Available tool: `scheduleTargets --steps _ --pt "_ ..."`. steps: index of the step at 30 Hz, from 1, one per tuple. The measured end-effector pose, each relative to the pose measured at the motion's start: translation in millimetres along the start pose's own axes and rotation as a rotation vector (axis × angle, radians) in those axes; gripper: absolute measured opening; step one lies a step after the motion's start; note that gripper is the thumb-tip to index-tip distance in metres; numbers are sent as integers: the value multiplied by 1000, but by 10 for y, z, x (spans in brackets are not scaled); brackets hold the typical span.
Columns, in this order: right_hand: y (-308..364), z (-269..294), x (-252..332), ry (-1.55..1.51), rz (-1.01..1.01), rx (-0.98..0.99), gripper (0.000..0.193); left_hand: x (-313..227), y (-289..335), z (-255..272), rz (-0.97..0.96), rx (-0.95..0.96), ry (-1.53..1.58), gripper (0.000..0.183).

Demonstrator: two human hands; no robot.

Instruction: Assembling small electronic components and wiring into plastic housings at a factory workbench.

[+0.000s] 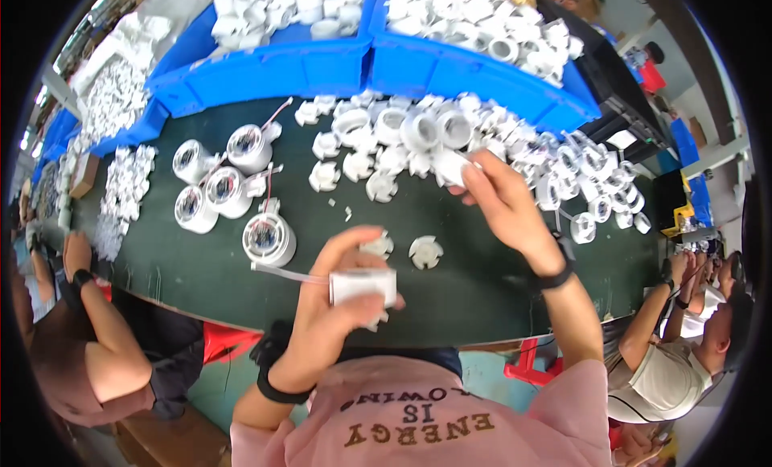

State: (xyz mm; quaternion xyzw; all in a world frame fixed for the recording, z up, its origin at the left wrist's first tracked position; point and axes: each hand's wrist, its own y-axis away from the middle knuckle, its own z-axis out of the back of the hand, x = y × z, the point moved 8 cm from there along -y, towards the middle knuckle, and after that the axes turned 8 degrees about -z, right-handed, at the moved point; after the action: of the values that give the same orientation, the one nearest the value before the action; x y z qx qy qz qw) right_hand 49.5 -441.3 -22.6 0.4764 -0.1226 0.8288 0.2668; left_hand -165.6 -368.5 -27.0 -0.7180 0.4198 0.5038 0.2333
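My left hand [334, 294] grips a white cylindrical housing [363, 287] lying on its side above the near edge of the table; a pale wire lead runs out to its left. My right hand [503, 194] reaches over the parts pile, its fingers closed on a white plastic part [452, 168], partly hidden and blurred. Between my hands a notched white disc [425, 252] lies flat on the dark green table [474, 298]. Another notched disc [378, 244] lies just behind my left fingers. On the left stand several white housings [228, 192] with wires and circuit boards inside.
Blue bins [265, 79] full of white parts line the back. Loose white rings and notched pieces [390, 129] heap before them, with clear plastic rings [599, 208] at the right. Small white parts [126, 186] lie far left. Other people work at both sides; red stools [535, 366] stand below.
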Motion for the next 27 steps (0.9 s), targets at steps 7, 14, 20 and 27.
scheduleTargets --steps 7,14,20,27 --pt "1008 -395 603 286 214 75 54 224 -182 -190 -71 19 -80 59" --pt "1169 -312 233 -365 264 -181 59 314 -154 -414 -90 131 -57 41" --pt "1254 -303 397 -228 451 -144 57 295 -222 -283 -206 113 -271 33" --pt "1262 -353 399 -173 458 -148 56 195 -241 -522 -269 206 -361 38"
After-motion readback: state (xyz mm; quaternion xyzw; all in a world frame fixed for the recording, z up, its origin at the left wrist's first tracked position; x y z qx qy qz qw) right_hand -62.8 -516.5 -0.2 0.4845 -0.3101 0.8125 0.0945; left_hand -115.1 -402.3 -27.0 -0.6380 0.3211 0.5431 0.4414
